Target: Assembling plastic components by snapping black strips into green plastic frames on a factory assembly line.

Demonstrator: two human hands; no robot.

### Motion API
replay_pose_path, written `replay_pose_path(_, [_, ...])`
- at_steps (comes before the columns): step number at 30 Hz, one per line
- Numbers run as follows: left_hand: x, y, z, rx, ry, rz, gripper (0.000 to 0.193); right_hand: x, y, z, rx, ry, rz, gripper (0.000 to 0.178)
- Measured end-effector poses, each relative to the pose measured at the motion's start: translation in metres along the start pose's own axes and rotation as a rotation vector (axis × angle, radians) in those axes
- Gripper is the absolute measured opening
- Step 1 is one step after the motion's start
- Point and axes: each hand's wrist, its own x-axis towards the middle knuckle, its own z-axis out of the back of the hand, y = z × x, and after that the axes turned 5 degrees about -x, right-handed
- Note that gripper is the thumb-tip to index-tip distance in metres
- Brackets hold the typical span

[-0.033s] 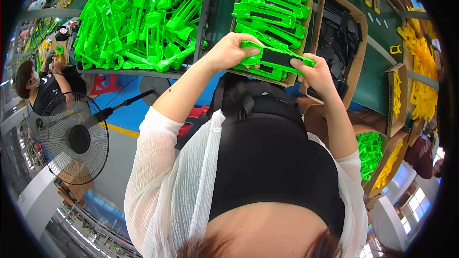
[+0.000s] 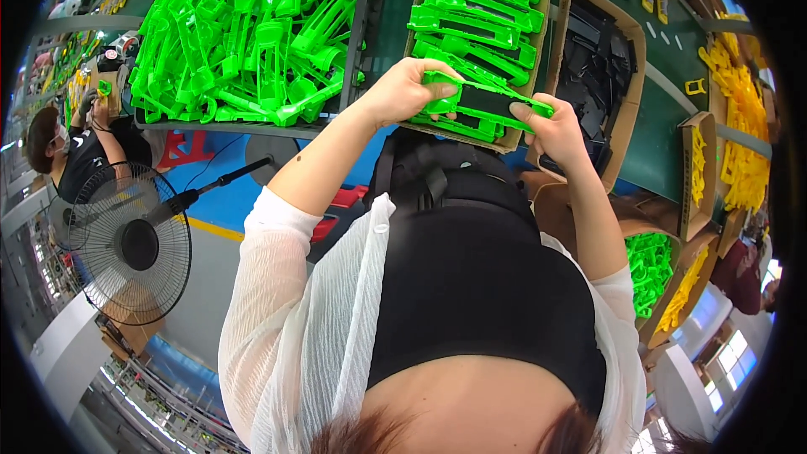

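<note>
Green plastic housing (image 2: 485, 101) spans left hand (image 2: 403, 94) and right hand (image 2: 557, 132), fingers (image 2: 441, 91) gripping both ends, above the cardboard box's (image 2: 547, 2) near edge.

Looks like a factory: bench (image 2: 656, 151) with crate (image 2: 359, 29) of plastic parts (image 2: 252, 34), cartons (image 2: 630, 109) right of crate, co-worker (image 2: 88, 150) left of it.

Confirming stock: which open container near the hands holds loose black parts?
The cardboard box beside the right hand, holding black parts; the carton to its left and the dark crate hold mainly green parts.
</note>
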Motion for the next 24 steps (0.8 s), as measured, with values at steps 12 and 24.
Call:
replay_pose_path(12, [0.005, -0.012, -0.025, 1.196, -0.034, -0.252, 0.027, 0.002, -0.014, -0.022, -0.082, -0.048, 0.033, 0.028])
replay_pose_path(24, [0.058, -0.011, -0.059, 1.276, 0.008, -0.342, 0.034, 0.002, -0.05, -0.025, 0.764, 0.071, 0.067, 0.058])
